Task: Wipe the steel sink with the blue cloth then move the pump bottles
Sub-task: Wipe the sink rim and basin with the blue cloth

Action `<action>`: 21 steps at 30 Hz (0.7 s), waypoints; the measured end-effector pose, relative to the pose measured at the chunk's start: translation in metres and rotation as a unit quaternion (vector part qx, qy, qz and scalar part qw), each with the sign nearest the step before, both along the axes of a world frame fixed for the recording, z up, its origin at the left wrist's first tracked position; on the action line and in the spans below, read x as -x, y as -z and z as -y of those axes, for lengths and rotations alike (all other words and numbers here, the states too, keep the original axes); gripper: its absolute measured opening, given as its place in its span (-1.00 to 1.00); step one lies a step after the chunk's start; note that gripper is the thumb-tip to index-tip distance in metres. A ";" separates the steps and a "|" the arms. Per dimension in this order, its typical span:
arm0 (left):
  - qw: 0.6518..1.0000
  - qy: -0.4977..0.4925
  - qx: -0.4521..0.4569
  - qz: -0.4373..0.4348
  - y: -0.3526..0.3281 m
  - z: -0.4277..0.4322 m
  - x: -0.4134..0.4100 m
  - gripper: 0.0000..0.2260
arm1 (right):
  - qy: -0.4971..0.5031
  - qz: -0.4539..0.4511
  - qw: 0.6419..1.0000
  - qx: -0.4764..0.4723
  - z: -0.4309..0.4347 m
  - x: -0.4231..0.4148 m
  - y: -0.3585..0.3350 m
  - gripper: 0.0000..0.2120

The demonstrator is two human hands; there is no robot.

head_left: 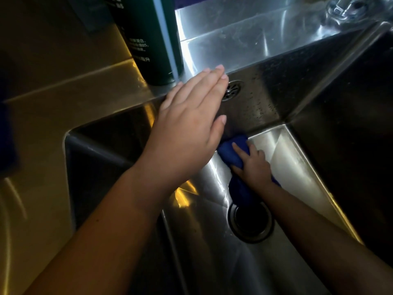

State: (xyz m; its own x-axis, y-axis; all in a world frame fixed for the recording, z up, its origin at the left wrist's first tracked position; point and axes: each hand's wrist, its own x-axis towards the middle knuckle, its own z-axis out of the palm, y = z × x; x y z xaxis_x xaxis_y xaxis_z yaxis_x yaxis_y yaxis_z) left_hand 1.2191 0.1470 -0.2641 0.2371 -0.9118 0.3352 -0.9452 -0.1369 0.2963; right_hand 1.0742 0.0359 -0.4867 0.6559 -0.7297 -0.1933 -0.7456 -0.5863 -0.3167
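Note:
The steel sink fills most of the head view. Down in the basin my right hand is shut on the blue cloth, pressed onto the sink floor near the back wall, just above the drain hole. Flat and empty, with fingers straight and close together, my left hand hovers over the basin's back left corner, partly covering the overflow grate. A dark green bottle stands on the rim just beyond those fingertips; its top is out of frame.
A steel ledge runs behind the basin, with the tap base at the top right. The countertop lies to the left of the sink, lit yellow. A dark blue object sits at the left edge.

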 end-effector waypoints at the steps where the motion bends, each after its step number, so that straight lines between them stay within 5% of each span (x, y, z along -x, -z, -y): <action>1: 1.000 0.000 0.000 0.001 0.000 0.000 0.000 -0.53 | 0.011 -0.003 1.000 0.005 0.006 -0.003 -0.003 -0.38; 12: 1.000 -0.015 -0.006 0.013 0.001 0.002 0.004 -0.53 | 0.034 0.013 0.999 -0.018 -0.033 0.059 0.002 -0.31; 21: 1.000 -0.014 -0.004 0.023 0.001 0.001 0.005 -0.52 | 0.113 -0.008 0.993 -0.029 0.042 0.028 -0.008 -0.37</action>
State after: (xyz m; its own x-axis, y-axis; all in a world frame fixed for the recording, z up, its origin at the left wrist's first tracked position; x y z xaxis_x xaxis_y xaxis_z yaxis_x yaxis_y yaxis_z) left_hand 1.2143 0.1457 -0.2647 0.2475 -0.9076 0.3391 -0.9535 -0.1659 0.2518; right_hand 1.0465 -0.0057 -0.4788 0.4724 -0.8455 -0.2489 -0.8619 -0.3840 -0.3312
